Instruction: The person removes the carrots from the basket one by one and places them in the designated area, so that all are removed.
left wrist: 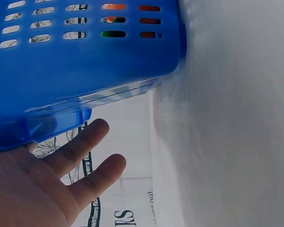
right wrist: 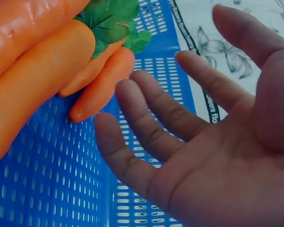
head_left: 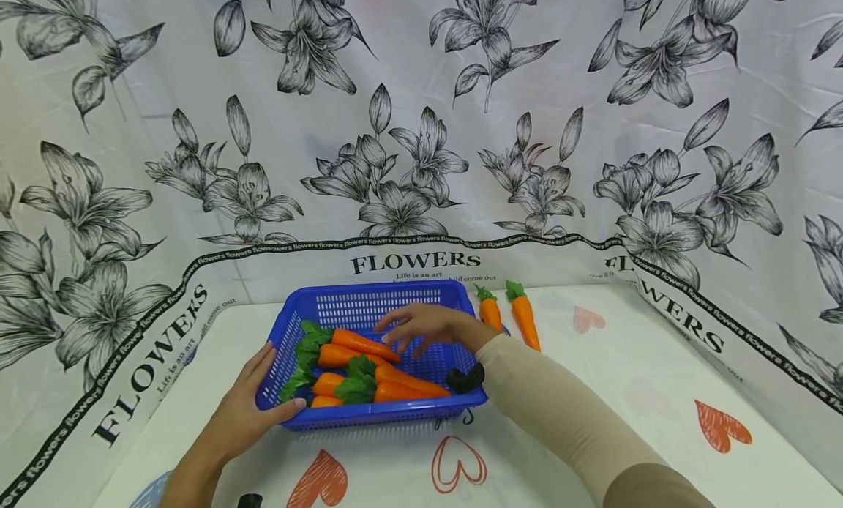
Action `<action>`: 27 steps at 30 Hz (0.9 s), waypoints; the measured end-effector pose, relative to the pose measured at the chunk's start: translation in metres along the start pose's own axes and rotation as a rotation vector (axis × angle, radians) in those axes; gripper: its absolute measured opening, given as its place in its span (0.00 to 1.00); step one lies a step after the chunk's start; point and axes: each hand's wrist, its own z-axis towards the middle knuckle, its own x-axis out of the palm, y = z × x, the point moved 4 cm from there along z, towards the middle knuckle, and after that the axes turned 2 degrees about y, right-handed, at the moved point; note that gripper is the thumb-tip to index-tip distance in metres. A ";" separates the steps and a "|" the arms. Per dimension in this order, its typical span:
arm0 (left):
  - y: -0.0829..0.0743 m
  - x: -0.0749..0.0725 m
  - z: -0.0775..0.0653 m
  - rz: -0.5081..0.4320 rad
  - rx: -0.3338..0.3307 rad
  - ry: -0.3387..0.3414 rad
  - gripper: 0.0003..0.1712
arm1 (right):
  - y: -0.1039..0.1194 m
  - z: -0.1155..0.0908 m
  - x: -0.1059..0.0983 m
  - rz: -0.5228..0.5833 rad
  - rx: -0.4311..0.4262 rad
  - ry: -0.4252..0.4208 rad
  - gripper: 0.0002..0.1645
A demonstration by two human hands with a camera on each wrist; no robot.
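Note:
A blue plastic basket (head_left: 369, 414) with slotted walls stands on the table, holding several orange carrots (head_left: 411, 383) with green leafy tops. My left hand (head_left: 246, 405) rests against the basket's front left corner, thumb over the rim and fingers along the outer wall. In the left wrist view, two of its fingers (left wrist: 97, 182) extend straight past the basket. Over the basket's inside hovers my right hand (head_left: 428, 329), palm down, holding nothing. Its fingers are spread and slightly bent near the carrots (right wrist: 102, 85) in the right wrist view, apart from them.
Two more carrots (head_left: 523, 318) lie on the table right of the basket, one partly hidden by the right forearm. A white cloth (head_left: 540, 442) with red hearts covers the table. Behind hangs a flower-printed curtain (head_left: 395, 91). A small black object (head_left: 465, 378) shows by the right wrist.

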 end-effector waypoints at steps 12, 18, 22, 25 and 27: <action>-0.001 -0.001 0.000 -0.019 0.039 -0.005 0.59 | -0.019 0.006 0.004 -0.079 0.114 0.090 0.30; 0.000 -0.001 0.002 -0.033 0.064 -0.010 0.59 | -0.026 0.006 0.007 -0.083 0.191 0.120 0.29; 0.000 -0.001 0.003 -0.033 0.062 -0.008 0.60 | -0.029 0.006 0.007 -0.117 0.243 0.130 0.27; 0.000 -0.002 0.002 -0.041 0.062 -0.006 0.59 | -0.031 0.007 0.006 -0.140 0.272 0.138 0.27; 0.000 -0.002 0.002 -0.046 0.062 -0.005 0.59 | -0.032 0.007 0.006 -0.146 0.281 0.141 0.28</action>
